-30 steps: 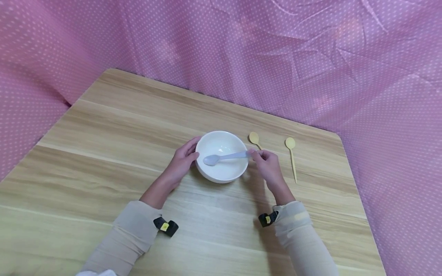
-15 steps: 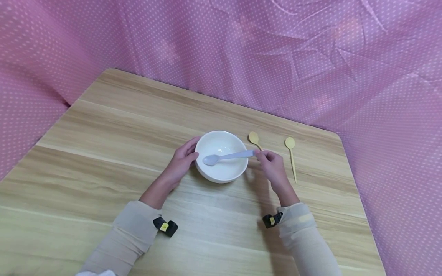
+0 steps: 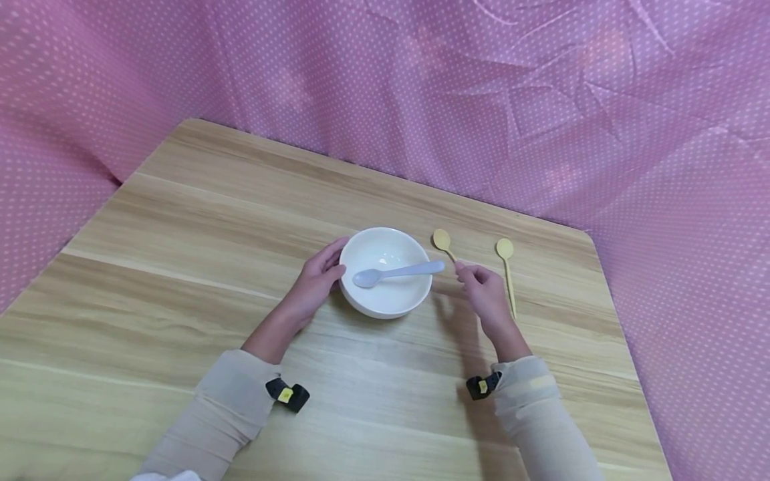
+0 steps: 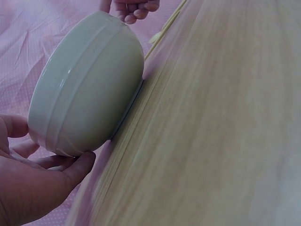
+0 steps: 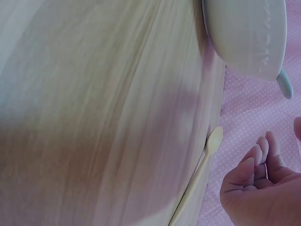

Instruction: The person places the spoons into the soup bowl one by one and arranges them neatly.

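Observation:
A white bowl (image 3: 385,307) stands on the wooden table, its outer wall (image 4: 96,89) filling much of the left wrist view. My left hand (image 3: 308,286) holds its left side, thumb near the rim and fingers lower on the wall. A pale blue-grey spoon (image 3: 409,270) lies in the bowl, its handle sticking out over the right rim. Just right of that handle end is my right hand (image 3: 484,294), fingers loosely curled around nothing. The right wrist view shows this hand (image 5: 263,183) apart from the jutting handle (image 5: 285,84).
Two yellow spoons lie to the right on the table (image 3: 198,220): one spoon (image 3: 442,239) beside the bowl, partly hidden by my right hand, the other spoon (image 3: 505,250) farther right. Pink dotted cloth (image 3: 385,87) hangs behind the table's back edge.
My right hand has let go of the blue-grey spoon's handle and moved away to the right. The spoon rests in the bowl. My left hand stays at the bowl.

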### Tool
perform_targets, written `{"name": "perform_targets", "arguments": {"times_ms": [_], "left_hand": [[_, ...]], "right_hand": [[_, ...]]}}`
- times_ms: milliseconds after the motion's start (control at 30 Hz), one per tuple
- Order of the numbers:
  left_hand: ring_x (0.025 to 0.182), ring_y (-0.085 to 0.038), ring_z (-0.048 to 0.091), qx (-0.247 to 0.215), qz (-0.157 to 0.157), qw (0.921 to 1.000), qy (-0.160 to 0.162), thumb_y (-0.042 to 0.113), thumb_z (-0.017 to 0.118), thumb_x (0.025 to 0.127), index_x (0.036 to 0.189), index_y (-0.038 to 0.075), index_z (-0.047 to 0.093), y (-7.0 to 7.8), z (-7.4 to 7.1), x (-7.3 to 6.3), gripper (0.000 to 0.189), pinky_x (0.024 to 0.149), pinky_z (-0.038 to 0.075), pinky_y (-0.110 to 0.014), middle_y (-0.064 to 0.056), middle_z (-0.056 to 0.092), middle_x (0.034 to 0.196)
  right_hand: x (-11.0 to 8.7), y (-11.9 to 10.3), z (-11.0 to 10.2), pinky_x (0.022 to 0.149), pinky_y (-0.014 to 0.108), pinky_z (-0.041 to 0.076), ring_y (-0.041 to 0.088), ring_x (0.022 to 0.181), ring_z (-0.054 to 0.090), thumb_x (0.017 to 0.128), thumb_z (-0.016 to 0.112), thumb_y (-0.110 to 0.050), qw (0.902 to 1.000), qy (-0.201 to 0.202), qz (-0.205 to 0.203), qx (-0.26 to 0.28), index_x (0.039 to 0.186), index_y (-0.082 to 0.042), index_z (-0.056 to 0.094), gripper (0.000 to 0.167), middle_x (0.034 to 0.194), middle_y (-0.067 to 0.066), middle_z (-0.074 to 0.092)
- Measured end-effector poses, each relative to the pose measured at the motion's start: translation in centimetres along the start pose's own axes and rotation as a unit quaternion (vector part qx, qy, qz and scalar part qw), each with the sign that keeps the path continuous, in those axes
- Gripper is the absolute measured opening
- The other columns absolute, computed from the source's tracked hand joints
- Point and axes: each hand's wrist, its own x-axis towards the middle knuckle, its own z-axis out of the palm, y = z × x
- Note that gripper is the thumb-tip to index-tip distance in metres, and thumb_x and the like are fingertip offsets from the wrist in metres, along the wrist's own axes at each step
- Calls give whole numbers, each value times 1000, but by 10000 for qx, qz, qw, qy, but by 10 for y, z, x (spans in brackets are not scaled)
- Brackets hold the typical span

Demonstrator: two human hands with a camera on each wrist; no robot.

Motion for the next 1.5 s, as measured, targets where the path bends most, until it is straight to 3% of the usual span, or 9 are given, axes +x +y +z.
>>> {"name": "perform_targets", "arguments": {"times_ms": [167,400,700,900,1133,1500], "left_hand": [[141,-17,24,29,21,10000,16,3,39,98,149,16,29,0,0,0,53,114,28,-36,-5,25,155],[141,-17,24,46,90,9999,-4,3,38,98,149,14,29,-2,0,1,52,115,27,-36,-6,26,155],[142,-18,24,77,138,9999,-26,4,38,98,149,13,28,-2,-1,0,52,115,26,-36,-6,25,155],[142,-18,24,35,150,9999,-27,3,38,98,149,12,27,-3,-1,1,53,115,27,-36,-7,25,155],[142,-19,24,15,144,9999,-26,2,38,98,149,11,27,-5,-2,2,53,115,26,-37,-7,25,155],[141,-16,24,32,80,10000,8,3,39,98,149,14,28,-5,-2,2,53,115,27,-35,-4,25,155]], "right_hand": [[2,2,-3,77,27,41,30,102,49,93,54,-39,10000,30,78,-21,109,6,59,48,100,7,55],[6,11,-8,77,24,41,19,94,48,93,55,-39,9998,122,90,-114,110,6,60,48,98,4,57],[8,19,-20,84,23,46,11,96,51,96,52,-27,9996,99,160,-216,119,4,60,40,116,13,58],[7,22,-24,73,12,47,4,87,52,96,52,-21,9996,160,78,-210,118,5,60,35,114,14,59],[8,27,-27,73,15,44,9,88,49,95,53,-23,9986,204,135,-462,115,4,61,34,101,8,58],[13,39,-30,74,17,44,13,91,49,94,54,-23,9954,231,105,-927,112,2,63,32,101,9,60]]}}
